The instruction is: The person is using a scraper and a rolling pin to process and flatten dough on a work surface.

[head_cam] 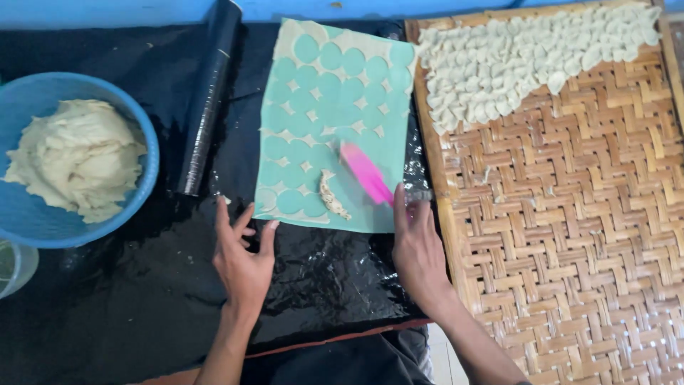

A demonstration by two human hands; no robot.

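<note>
A teal mat (385,153) lies on the black plastic-covered table, carrying a thin dough sheet (320,85) with many round holes cut out. My left hand (242,253) rests flat on the black surface at the mat's near left corner, fingers spread, holding nothing. My right hand (417,246) sits at the mat's near right corner, by a pink tool (365,173) that lies blurred across the mat; whether the fingers grip it I cannot tell. A small strip of scrap dough (331,196) lies on the mat between my hands.
A blue basket (142,135) with a lump of dough (75,157) stands at the left. A black roll (210,93) lies beside the mat. At the right, a woven bamboo tray (570,235) holds many folded dumplings (527,60) at its far end.
</note>
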